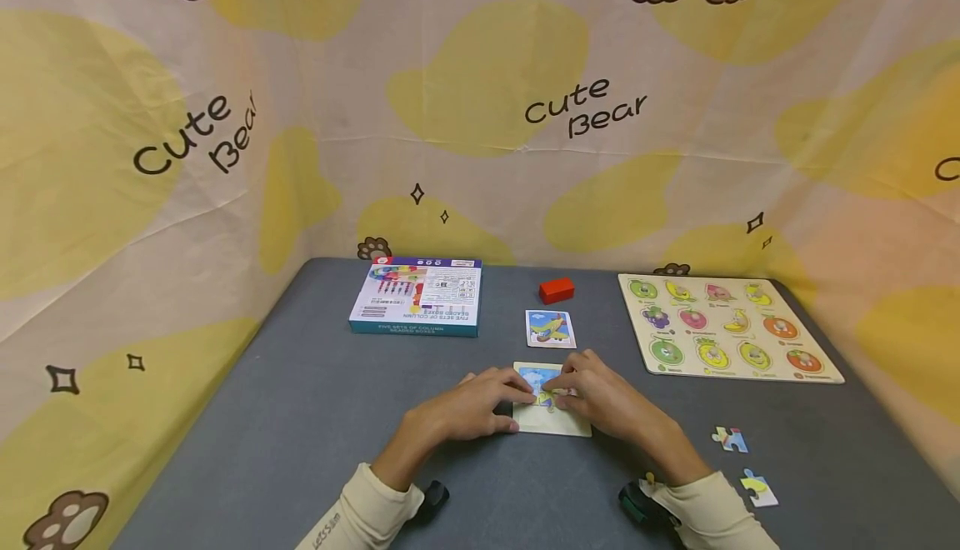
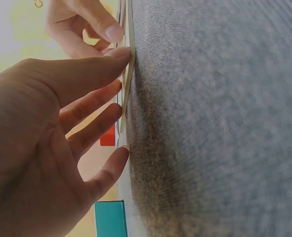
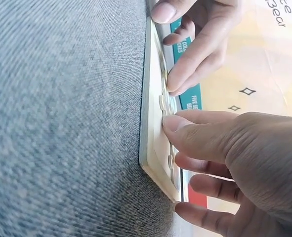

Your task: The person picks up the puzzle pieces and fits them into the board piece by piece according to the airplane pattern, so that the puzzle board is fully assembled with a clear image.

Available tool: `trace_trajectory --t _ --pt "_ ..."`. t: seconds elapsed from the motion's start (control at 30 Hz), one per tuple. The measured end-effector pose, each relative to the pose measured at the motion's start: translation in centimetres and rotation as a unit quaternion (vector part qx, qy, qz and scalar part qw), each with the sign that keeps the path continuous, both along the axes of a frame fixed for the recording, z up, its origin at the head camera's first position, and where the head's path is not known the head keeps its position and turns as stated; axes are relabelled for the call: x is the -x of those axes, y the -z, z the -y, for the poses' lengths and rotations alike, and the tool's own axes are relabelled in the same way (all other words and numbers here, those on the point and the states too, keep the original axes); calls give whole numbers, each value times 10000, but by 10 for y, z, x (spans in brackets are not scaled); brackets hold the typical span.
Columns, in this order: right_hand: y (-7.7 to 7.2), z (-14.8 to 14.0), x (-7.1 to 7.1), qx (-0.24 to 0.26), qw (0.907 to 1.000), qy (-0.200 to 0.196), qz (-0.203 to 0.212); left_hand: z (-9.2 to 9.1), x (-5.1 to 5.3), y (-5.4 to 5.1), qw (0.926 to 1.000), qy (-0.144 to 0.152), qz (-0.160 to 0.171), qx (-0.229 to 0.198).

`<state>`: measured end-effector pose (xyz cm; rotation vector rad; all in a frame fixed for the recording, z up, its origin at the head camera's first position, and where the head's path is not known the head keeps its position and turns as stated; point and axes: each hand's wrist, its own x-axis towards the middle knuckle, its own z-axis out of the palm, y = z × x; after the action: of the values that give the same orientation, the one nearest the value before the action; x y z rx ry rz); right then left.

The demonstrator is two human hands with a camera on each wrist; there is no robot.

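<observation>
Puzzle board [image 1: 552, 424]: flat, pale cream, its near strip bare, lying on the dark grey counter [image 1: 300, 425] in front of the person.
Joined pieces [image 1: 534, 376]: sky-blue scene with yellow-green touches, filling the far part; rounded knobs jut along the near edge.
Left hand [image 1: 480, 404]: fingers spread, thumb against the board's near left corner, index fingertip on the picture.
Right hand [image 1: 602, 396]: fingers spread, thumb touching the knobbed edge.
Loose pieces [image 1: 763, 496]: two, blue, yellow and white, well apart from the board, rightward.
Picture card [image 1: 551, 330]: yellow plane on blue, white-bordered, just beyond the board.
</observation>
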<state>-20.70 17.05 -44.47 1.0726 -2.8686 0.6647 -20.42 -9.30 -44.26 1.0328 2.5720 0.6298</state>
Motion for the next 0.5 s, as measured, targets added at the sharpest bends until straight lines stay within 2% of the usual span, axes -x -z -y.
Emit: trace_trajectory --t 0.5 --pt "-2 0 -1 -106 9998 146 116 0 -2 -2 10000 -18 -57 0"
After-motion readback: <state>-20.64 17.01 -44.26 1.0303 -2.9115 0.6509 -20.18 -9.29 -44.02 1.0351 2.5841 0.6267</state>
